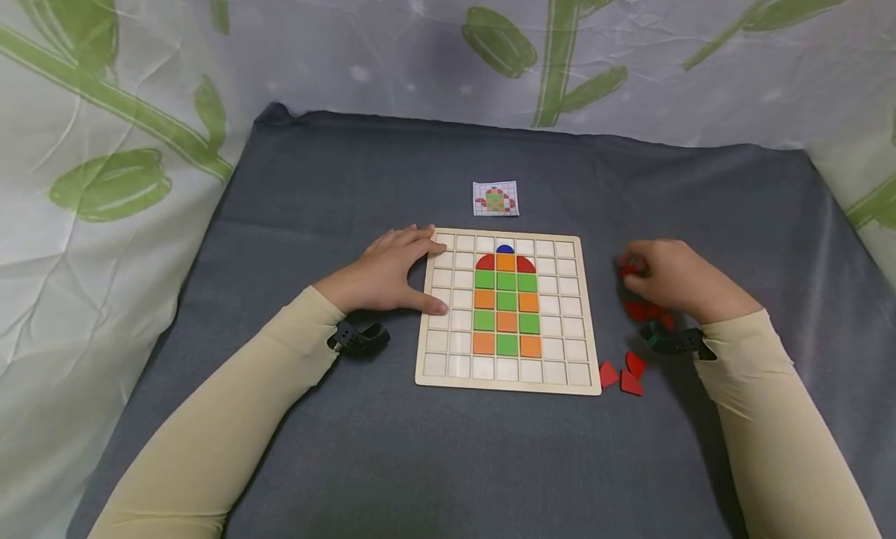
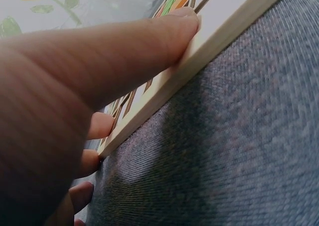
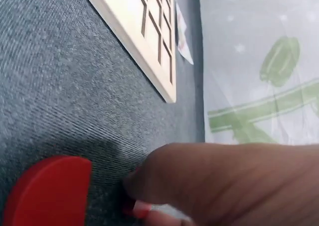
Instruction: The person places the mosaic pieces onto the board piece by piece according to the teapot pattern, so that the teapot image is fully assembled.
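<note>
A pale wooden grid board (image 1: 570,372) lies flat on the dark cloth. Green and orange squares fill its middle columns, with a red quarter-round at either side of the top orange square and a blue half-round (image 1: 505,250) above it. My left hand (image 1: 392,273) rests on the board's left edge, its thumb (image 2: 149,44) stretched onto the rim and fingers near the upper corner. To the right of the board, my right hand (image 1: 668,278) pinches a small red piece (image 1: 630,270), partly covered by the fingers. More red pieces (image 1: 638,312) lie just beneath that hand.
Several loose red quarter-rounds (image 1: 631,383) lie beside the board's lower right corner. A small pattern card (image 1: 495,199) lies behind the board. The grey cloth (image 1: 364,461) covers the table, and leaf-printed curtains (image 1: 392,72) hang behind and at the sides.
</note>
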Motion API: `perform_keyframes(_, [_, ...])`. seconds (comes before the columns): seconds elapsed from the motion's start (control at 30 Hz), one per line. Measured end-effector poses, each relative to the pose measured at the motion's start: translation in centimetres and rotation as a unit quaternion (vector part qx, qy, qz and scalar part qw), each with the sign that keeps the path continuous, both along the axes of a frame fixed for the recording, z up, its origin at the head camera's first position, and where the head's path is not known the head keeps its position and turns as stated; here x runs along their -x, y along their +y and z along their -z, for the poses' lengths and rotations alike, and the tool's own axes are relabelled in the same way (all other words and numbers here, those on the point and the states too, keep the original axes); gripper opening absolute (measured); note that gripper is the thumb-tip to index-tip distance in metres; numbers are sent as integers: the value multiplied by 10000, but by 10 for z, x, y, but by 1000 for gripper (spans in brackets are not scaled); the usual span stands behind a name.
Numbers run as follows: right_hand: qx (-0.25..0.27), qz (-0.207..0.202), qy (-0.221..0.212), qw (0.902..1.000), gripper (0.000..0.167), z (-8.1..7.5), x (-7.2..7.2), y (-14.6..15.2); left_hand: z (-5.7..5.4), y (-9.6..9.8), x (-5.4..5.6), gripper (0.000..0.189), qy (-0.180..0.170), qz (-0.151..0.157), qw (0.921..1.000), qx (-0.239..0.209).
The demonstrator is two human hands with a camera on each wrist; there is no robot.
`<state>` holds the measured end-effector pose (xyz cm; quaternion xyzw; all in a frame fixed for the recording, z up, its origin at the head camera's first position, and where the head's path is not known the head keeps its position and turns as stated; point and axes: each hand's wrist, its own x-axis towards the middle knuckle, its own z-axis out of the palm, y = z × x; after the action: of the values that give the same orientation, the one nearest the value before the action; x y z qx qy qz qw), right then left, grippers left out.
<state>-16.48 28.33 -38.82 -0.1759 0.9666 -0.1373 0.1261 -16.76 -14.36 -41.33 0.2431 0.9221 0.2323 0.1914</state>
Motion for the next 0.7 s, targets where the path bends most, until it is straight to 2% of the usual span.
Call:
perform_keyframes(0.33, [344,-490,239,9979,20,-3,-6,-30,0,-2,-2,104,55,8,10000,25])
perform_keyframes(0.5, [471,-970,569,9925,16,-8,-14,-51,1,-1,-1,104,64,-3,10000,13])
perform_keyframes(0.7, [545,-1346,435,9884,19,-4,-20,-71,-1,1,0,103,25,-10,10000,37])
